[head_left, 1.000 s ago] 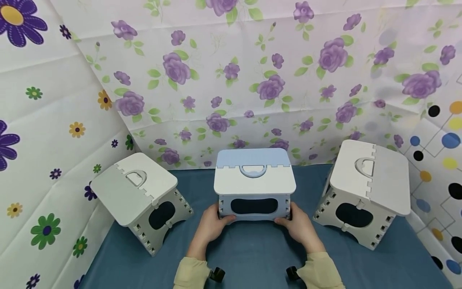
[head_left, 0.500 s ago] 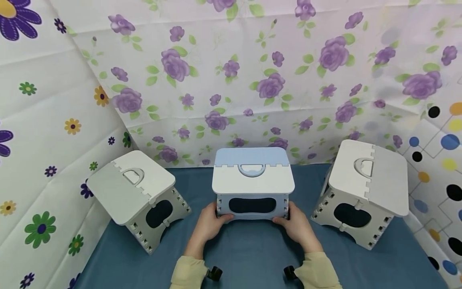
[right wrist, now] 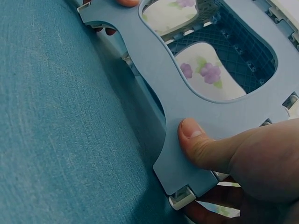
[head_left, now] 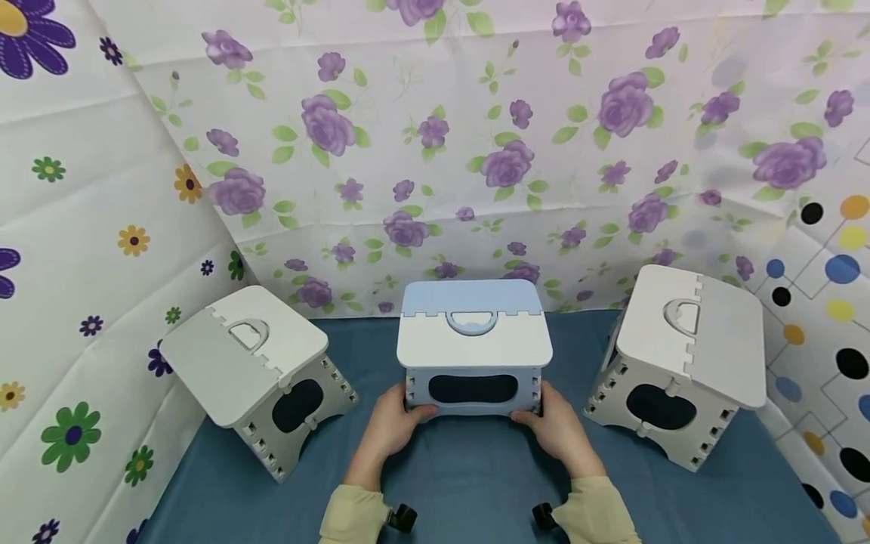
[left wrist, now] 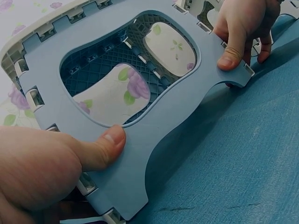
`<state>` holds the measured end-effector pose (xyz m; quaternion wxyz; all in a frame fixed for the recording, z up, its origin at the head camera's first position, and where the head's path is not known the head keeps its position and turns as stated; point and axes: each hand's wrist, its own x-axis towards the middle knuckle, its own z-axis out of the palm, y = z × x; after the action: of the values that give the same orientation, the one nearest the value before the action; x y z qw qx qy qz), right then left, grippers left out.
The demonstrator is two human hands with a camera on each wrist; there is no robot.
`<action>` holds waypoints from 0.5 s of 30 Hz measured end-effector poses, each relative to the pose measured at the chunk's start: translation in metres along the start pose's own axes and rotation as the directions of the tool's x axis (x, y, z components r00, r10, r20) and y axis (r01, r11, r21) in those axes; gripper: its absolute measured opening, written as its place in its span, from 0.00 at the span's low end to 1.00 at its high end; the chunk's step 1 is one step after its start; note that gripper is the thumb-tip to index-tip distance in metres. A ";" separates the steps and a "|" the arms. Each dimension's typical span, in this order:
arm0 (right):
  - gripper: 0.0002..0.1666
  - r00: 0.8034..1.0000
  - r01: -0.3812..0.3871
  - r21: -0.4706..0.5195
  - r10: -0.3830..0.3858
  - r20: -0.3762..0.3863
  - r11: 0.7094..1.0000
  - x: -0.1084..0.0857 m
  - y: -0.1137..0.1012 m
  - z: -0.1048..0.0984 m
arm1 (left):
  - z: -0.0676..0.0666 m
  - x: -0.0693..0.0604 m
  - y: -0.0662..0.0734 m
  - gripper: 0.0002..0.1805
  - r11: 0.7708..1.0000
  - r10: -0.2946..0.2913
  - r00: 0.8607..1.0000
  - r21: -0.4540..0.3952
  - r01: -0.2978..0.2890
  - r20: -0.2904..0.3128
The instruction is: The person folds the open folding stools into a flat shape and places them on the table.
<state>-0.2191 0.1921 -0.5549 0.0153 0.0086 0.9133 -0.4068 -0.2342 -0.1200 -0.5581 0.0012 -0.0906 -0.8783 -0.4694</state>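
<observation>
A folding step stool (head_left: 474,340) with a blue and white top and a blue front panel stands upright and unfolded at the back middle of the cloth. My left hand (head_left: 392,423) grips its lower left corner, the thumb (left wrist: 110,147) lying on the blue front panel. At the lower right corner, my right hand (head_left: 556,423) holds the stool the same way, its thumb (right wrist: 194,140) flat against the panel. The other fingers are mostly hidden around the side legs. Through the oval opening, the wrist views show the lattice inside and flowered cloth behind.
A grey and white folding stool (head_left: 251,355) stands at the left, turned at an angle. Another grey and white stool (head_left: 693,340) stands at the right. Blue cloth (head_left: 469,476) covers the table, and a flowered curtain (head_left: 435,181) rises close behind.
The whole scene shifts slightly left in the head view. Both hands keep their hold on the blue and white stool, which shows no clear movement against the cloth.
</observation>
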 end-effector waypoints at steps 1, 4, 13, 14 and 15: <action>0.33 1.000 -0.005 -0.001 0.005 -0.001 1.000 0.000 0.000 0.000 | 0.000 0.000 0.000 0.23 1.000 0.001 1.000 -0.002 -0.001 0.002; 0.33 1.000 -0.007 -0.004 0.007 -0.004 1.000 0.001 0.001 0.001 | -0.001 0.001 0.000 0.22 1.000 0.014 1.000 -0.007 -0.014 0.001; 0.34 1.000 0.002 -0.007 -0.002 -0.004 1.000 -0.001 -0.001 0.001 | -0.001 -0.001 0.000 0.22 1.000 0.004 1.000 -0.004 -0.004 0.004; 0.35 1.000 0.005 -0.007 -0.005 -0.004 1.000 -0.002 -0.001 0.001 | -0.001 -0.001 0.000 0.22 1.000 0.002 1.000 -0.002 -0.002 0.003; 0.35 1.000 0.006 -0.007 -0.006 -0.004 1.000 -0.003 -0.001 0.001 | -0.001 -0.002 0.000 0.23 1.000 0.000 1.000 0.000 0.000 0.000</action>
<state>-0.2163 0.1909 -0.5544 0.0124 0.0065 0.9148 -0.4036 -0.2323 -0.1212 -0.5582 0.0012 -0.0906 -0.8783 -0.4695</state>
